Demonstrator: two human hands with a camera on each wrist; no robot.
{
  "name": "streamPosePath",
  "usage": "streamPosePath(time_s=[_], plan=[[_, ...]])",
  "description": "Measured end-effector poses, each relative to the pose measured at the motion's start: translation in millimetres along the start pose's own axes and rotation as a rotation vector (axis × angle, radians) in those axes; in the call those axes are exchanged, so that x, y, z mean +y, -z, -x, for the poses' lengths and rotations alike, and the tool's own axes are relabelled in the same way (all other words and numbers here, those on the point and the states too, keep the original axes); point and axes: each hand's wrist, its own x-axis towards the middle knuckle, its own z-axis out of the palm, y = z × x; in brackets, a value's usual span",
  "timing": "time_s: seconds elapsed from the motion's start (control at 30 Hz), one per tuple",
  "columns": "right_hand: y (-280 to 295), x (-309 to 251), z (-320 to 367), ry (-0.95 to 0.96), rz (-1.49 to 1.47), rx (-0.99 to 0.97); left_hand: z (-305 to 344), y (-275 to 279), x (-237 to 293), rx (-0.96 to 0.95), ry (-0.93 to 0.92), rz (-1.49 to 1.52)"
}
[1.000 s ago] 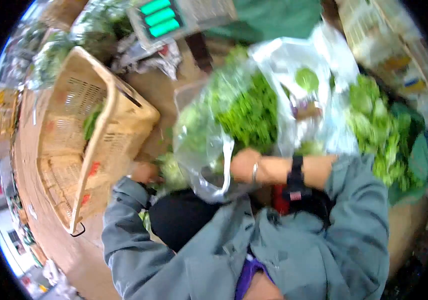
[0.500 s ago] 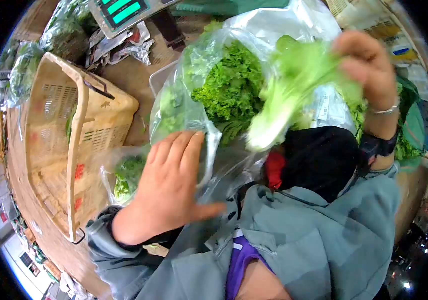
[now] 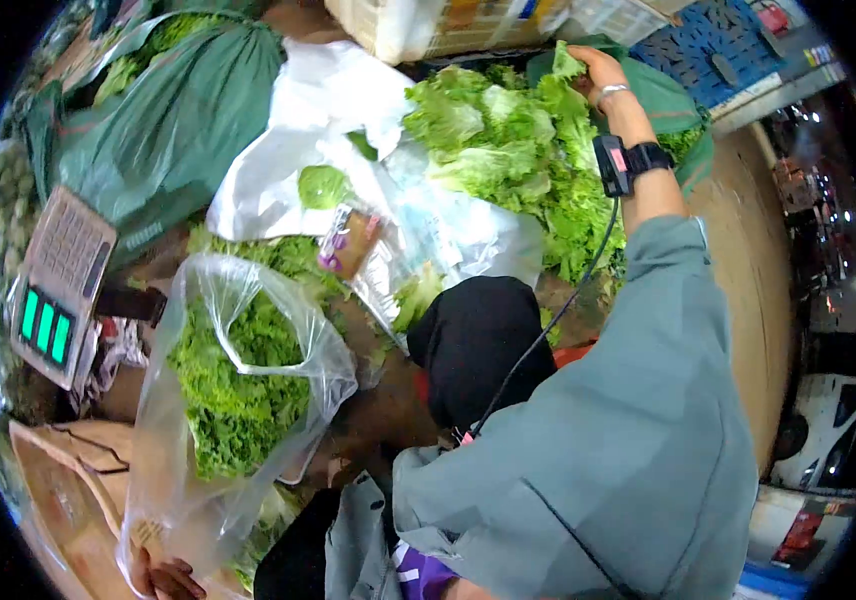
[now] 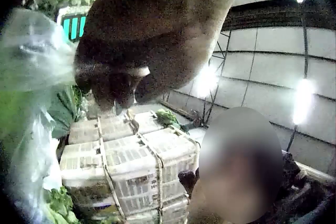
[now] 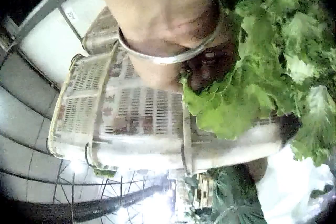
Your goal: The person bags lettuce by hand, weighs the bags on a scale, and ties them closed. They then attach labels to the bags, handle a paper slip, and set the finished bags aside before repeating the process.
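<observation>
A clear plastic bag [image 3: 153, 430] with frilly green lettuce [image 3: 238, 390] inside stands in front of me at the left. At its lower edge my left hand [image 3: 166, 578] grips the plastic with curled fingers; in the left wrist view the plastic stretches away from that hand [image 4: 152, 40]. My right hand [image 3: 598, 68] reaches far out to the upper right, over a heap of pale green lettuce [image 3: 493, 130]. It pinches a lettuce leaf [image 5: 220, 108] at the heap's edge, its fingertips partly hidden behind the leaf in the right wrist view.
A digital scale [image 3: 63, 290] stands at the left, with a tan plastic crate [image 3: 58, 500] below it. White plastic bags [image 3: 298, 130] and a small brown-and-purple packet [image 3: 350, 240] lie mid-way. Green sacks [image 3: 178, 120] fill the back left. Stacked crates [image 4: 131, 166] rise beyond the heap.
The view has swung right. My right hand, which carried a head of lettuce beside the bag, is now out at the heap. My left hand has gone from lying spread on the bag to gripping its edge.
</observation>
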Motion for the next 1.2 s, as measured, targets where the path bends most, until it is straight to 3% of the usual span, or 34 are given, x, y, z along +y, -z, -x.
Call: streamPosePath(time_s=[0.07,0.1,0.13,0.2,0.23,0.3,0.33,0.37,0.4,0.43,0.47,0.5,0.53,0.57,0.6,0.63,0.7,0.73,0.8,0.87,0.93,1.0,1.07,1.13,1.17,1.2], plan=[[12.3,-25.0,-9.7,-0.002,0.052,0.176,6.5,76.6,-46.7,-0.189,-0.202,-0.317],[42.7,-23.1,-42.2,-0.094,-0.004,0.26,5.7,66.1,-39.9,-0.156,-0.103,-0.31],[89.5,-12.1,-83.1,-0.006,0.046,0.246,7.7,54.6,-33.4,-0.115,-0.033,-0.308],[106.2,-44.6,-56.6,0.132,0.645,0.305,11.1,49.2,-30.7,-0.066,0.055,-0.312],[118.1,-52.9,-60.7,0.132,0.644,0.307,12.3,45.5,-29.3,-0.043,0.087,-0.317],[119.9,-60.8,-72.8,0.461,1.728,0.12,17.8,49.7,-23.8,0.007,0.149,-0.338],[75.1,-91.1,-37.7,0.359,1.596,-0.108,21.7,52.5,-23.6,0.044,0.174,-0.338],[46.6,-90.9,-34.1,0.416,1.383,-0.215,34.2,49.0,-15.6,0.114,0.215,-0.365],[1.1,-112.9,9.5,0.32,1.156,-0.386,35.8,38.8,-21.6,0.236,0.05,-0.232],[-41.1,-130.7,46.1,0.35,1.018,-0.6,30.0,9.3,6.9,0.349,0.116,-0.504],[-79.0,-139.2,87.0,0.376,0.882,-0.802,18.6,-12.1,18.8,0.302,0.005,-0.512],[-138.8,-135.7,146.4,0.278,0.689,-0.881,10.8,-15.6,18.9,0.356,-0.021,-0.555],[-176.3,-114.4,190.6,0.421,0.742,-1.079,4.0,-12.4,10.9,0.272,-0.132,-0.547],[-200.8,-102.7,255.1,0.882,0.931,-0.939,1.6,-5.5,5.6,0.187,-0.19,-0.505],[-243.3,-112.1,299.4,0.796,0.963,-1.237,1.6,-1.5,-1.8,0.172,-0.229,-0.363],[-276.0,-96.3,332.1,0.886,0.962,-1.201,4.2,8.9,-8.6,0.17,-0.275,-0.326],[-320.2,-55.0,363.8,1.291,0.937,-1.046,4.1,32.2,-12.3,0.239,-0.304,-0.324],[-318.7,-46.9,329.7,1.288,0.882,-1.063,-8.6,14.2,-4.0,0.315,-0.278,-0.406],[-335.4,-54.3,316.7,0.634,0.494,-1.383,-10.3,37.6,-21.0,0.352,-0.225,-0.489],[-322.1,-81.2,317.3,-0.006,-0.148,-1.511,-19.7,41.8,-36.5,0.306,-0.443,-0.209],[-295.7,-153.4,325.5,0.272,0.179,-1.337,-45.3,42.3,-46.7,0.163,-0.481,0.026],[-302.9,-164.7,341.9,1.031,0.303,-1.076,-57.2,-9.7,7.5,-0.186,-0.251,0.02],[-322.2,-147.9,363.9,1.36,0.16,-0.957,-91.9,-31.1,4.8,-0.441,-0.117,-0.192],[-318.6,-139.1,375.6,1.564,0.213,-0.877,-129.6,-58.5,-21.6,-0.593,0.003,-0.375],[-315.7,-132.2,381.8,1.552,0.31,-0.874,-136.0,-67.0,-36.1,-0.61,0.062,-0.417],[-321.8,-113.7,380.8,1.522,0.183,-0.685,-135.8,-76.6,-44.4,-0.591,0.12,-0.425]])
